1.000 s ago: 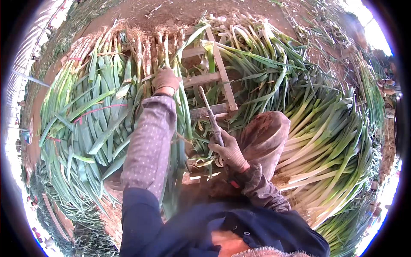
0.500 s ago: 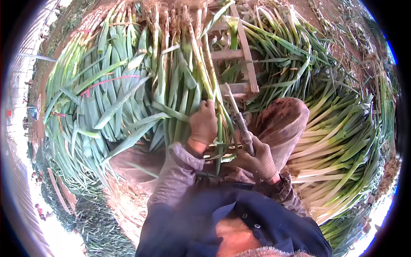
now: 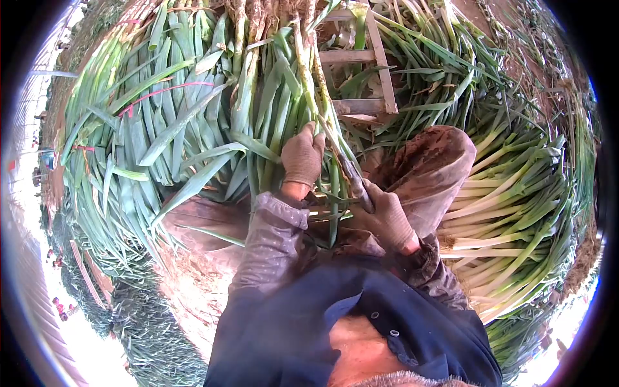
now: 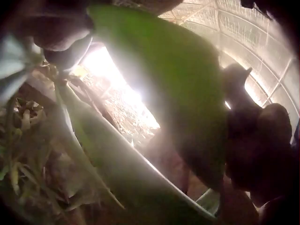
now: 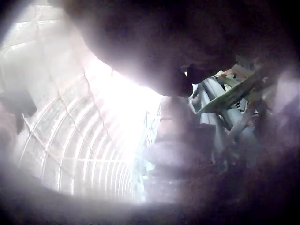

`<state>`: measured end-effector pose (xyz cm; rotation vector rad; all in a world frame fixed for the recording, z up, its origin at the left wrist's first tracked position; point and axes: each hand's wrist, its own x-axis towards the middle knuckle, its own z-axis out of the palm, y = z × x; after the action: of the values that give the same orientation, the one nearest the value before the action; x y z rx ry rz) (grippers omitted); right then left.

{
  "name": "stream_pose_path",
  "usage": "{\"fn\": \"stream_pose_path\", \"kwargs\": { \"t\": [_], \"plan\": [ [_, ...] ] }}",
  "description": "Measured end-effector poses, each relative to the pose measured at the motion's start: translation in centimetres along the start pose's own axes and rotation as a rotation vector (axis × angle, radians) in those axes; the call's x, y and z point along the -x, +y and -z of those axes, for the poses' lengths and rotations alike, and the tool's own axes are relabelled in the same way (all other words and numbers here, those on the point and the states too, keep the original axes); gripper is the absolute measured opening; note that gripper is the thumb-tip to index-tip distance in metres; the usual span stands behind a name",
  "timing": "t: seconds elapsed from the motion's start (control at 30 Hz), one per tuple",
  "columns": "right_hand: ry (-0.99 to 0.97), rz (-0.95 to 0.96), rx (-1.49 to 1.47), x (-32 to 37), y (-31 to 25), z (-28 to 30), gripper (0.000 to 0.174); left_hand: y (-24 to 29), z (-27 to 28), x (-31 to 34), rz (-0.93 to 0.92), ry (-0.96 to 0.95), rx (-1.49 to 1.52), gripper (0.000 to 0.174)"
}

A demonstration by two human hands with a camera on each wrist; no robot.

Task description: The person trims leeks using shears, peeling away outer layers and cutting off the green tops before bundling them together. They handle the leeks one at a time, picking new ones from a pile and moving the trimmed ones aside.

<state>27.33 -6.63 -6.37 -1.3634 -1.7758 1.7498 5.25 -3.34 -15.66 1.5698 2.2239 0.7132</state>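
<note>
In front of the knees, the left hand (image 3: 302,155) curls its fingers round some leeks (image 3: 308,90) – the right hand (image 3: 387,216) grips a long tool (image 3: 353,175) – its tip right by the leeks.

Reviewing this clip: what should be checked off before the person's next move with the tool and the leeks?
1. Left hand grips the leek stalks: ok.
2. Right hand holds the long tool by its handle: ok.
3. Tool tip well away from the left hand's fingers: not ok, it looks very close to them.
4. Tool tip touching a stalk: cannot tell; they overlap in the head view.
5. Wooden frame apart from both hands: ok.
6. Wrist views show the grips clearly: not ok, both are dark and blurred.
</note>
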Motion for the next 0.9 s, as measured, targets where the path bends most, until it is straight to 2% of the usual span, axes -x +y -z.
{"fn": "stream_pose_path", "kwargs": {
  "t": [0.2, 0.23, 0.33, 0.43, 0.53, 0.57, 0.7, 0.8, 0.9],
  "plan": [
    [0.054, 0.118, 0.115, -4.2, 2.6, -0.5, 0.042, 0.8, 0.8, 0.5, -0.005, -0.025, -0.116, 0.03],
    [0.043, 0.05, 0.086, -4.4, 1.8, -0.4, 0.04, 1.0, 0.9, 0.4, 0.01, -0.049, -0.144, 0.029],
    [0.044, 0.118, 0.174, -5.8, 2.6, -0.4, 0.04, 1.1, 0.9, 0.5, 0.014, -0.032, -0.123, 0.031],
    [0.029, 0.041, 0.187, -7.1, 2.4, -0.7, 0.041, 1.1, 0.9, 0.5, 0.016, -0.032, -0.127, 0.031],
    [0.146, 0.225, 0.266, -9.5, 2.5, -1.2, 0.034, 1.1, 0.9, 0.5, 0.055, -0.039, -0.09, 0.033],
    [0.12, 0.166, 0.221, -10.0, 2.2, -0.9, 0.03, 0.6, 0.6, 0.5, 0.052, -0.034, -0.122, 0.033],
    [0.186, 0.196, 0.23, -13.7, 1.8, -0.8, 0.03, 1.1, 0.9, 0.3, 0.053, -0.028, -0.118, 0.033],
    [0.173, 0.203, 0.303, -16.6, 1.7, -0.5, 0.03, 1.1, 1.0, 0.5, 0.013, 0.001, -0.124, 0.025],
    [0.213, 0.234, 0.331, -19.5, 1.2, -0.3, 0.032, 0.8, 0.7, 0.4, 0.01, 0.007, -0.145, 0.028]
  ]
}}
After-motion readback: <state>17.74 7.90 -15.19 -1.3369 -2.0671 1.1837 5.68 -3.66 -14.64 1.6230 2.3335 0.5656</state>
